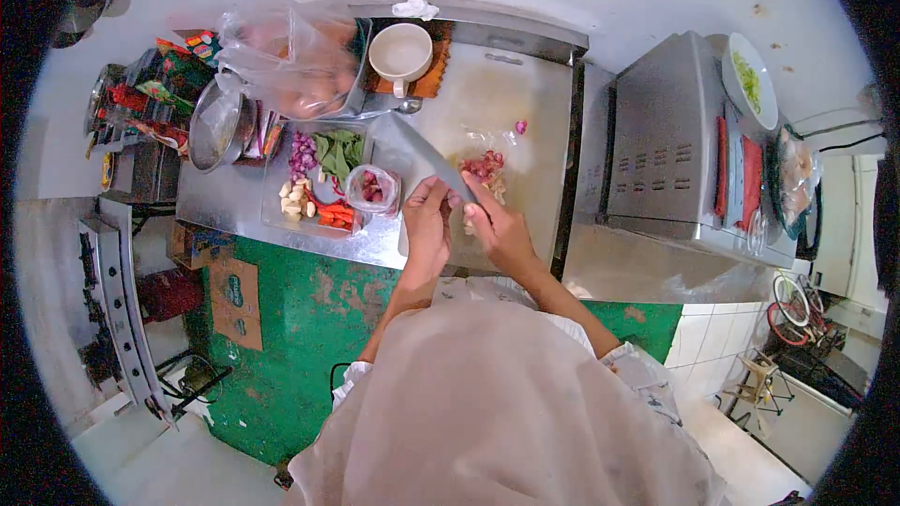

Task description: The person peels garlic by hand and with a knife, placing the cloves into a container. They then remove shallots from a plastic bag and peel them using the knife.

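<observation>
My right hand [502, 236] grips a knife [422, 152], its broad blade slanting up and to the left over the white cutting board [539, 112]. Close beside the blade, my left hand [428, 225] has its fingers pinched together; what they hold is too small to make out. Beyond the hands lies a pile of reddish shallot skins [483, 167], with one small pink shallot [520, 126] farther right. To the left, a clear tray [274, 217] carries purple shallots [302, 156], green leaves [339, 154], garlic cloves [294, 199], cut red chilies [335, 215] and a plastic tub [373, 191] of shallots.
A cream mug [400, 52] stands behind the board, beside a plastic bag of eggs [305, 66]. A metal bowl [223, 126] and packets sit at the left. On the right, a steel cabinet [656, 141] bears a white bowl [750, 84] of chopped greens.
</observation>
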A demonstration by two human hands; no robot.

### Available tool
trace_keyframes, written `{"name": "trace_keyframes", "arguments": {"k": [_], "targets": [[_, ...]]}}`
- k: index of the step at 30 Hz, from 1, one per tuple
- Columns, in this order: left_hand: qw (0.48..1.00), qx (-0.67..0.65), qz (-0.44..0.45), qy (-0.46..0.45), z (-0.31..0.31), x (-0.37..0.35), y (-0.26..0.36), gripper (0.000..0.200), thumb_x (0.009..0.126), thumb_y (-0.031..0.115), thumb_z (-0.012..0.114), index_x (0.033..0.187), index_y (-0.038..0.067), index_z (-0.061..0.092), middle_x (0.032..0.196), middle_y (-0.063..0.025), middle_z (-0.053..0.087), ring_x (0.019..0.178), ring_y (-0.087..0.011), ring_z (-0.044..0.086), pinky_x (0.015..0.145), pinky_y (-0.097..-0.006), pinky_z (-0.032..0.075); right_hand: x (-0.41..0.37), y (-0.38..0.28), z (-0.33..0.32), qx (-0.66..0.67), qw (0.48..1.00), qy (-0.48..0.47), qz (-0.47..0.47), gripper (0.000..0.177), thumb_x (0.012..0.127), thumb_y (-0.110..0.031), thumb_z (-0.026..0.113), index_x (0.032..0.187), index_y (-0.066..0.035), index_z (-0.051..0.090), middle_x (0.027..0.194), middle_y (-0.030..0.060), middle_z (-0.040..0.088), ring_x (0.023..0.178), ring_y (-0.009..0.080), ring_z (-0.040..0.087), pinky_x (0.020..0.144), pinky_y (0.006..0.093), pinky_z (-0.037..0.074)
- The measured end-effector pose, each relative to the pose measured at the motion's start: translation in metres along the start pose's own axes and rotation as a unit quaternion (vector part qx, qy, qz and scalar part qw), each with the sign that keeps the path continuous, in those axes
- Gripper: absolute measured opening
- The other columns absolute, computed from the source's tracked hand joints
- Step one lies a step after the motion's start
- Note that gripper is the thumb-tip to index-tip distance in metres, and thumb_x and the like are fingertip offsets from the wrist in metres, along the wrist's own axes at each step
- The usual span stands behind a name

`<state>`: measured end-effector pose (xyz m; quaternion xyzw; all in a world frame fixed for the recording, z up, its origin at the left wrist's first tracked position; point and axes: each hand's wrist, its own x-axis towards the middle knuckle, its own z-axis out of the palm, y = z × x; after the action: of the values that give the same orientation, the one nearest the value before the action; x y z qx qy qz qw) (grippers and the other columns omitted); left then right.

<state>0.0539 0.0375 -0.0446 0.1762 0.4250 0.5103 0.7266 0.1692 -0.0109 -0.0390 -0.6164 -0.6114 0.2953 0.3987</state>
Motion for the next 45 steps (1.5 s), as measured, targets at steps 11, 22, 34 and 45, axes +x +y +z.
{"name": "trace_keyframes", "arguments": {"k": [11, 22, 34, 45], "targets": [[0.997, 0.076, 0.016, -0.009, 0.011, -0.004, 0.007, 0.021, 0.085, 0.014, 0.061, 0.1, -0.002, 0.061, 0.087, -0.0051, 0.063, 0.075, -0.0083, 0.056, 0.069, -0.02, 0.046, 0.0, -0.023, -0.019, 0.41, 0.875, -0.021, 0.257, 0.047, 0.092, -0.031, 0.044, 0.131, -0.006, 0.038, 0.052, -0.0026, 0.04, 0.042, 0.0066, 0.038, 0.039, 0.0214, 0.031], [0.999, 0.021, -0.011, -0.043, 0.011, -0.01, 0.01, 0.016, 0.09, 0.012, 0.048, 0.101, 0.004, 0.057, 0.093, -0.0031, 0.061, 0.082, -0.0095, 0.056, 0.071, -0.0212, 0.045, -0.005, -0.015, -0.009, 0.176, 0.98, -0.04, 0.079, 0.057, 0.09, -0.017, 0.045, 0.142, -0.01, 0.023, 0.081, 0.0006, 0.053, 0.058, 0.0058, 0.038, 0.053, 0.02, 0.035], [0.999, -0.04, -0.006, -0.002, 0.015, -0.009, 0.006, 0.016, 0.087, 0.008, 0.055, 0.099, -0.003, 0.056, 0.084, -0.0039, 0.06, 0.068, -0.0064, 0.051, 0.061, -0.0178, 0.043, -0.001, -0.025, -0.015, 0.066, 0.996, -0.029, 0.05, 0.048, 0.092, -0.029, 0.044, 0.137, -0.014, 0.034, 0.127, 0.0136, 0.05, 0.092, 0.0221, 0.06, 0.077, 0.0299, 0.046], [0.999, -0.017, -0.021, -0.036, 0.015, -0.006, 0.008, 0.022, 0.088, 0.015, 0.055, 0.104, 0.0, 0.056, 0.099, -0.0075, 0.06, 0.089, -0.0137, 0.058, 0.08, -0.022, 0.048, -0.003, -0.009, -0.003, 0.357, 0.907, 0.022, 0.223, 0.046, 0.093, -0.032, 0.043, 0.13, -0.003, 0.043, 0.055, -0.0014, 0.043, 0.046, 0.0075, 0.041, 0.044, 0.0216, 0.035]]}}
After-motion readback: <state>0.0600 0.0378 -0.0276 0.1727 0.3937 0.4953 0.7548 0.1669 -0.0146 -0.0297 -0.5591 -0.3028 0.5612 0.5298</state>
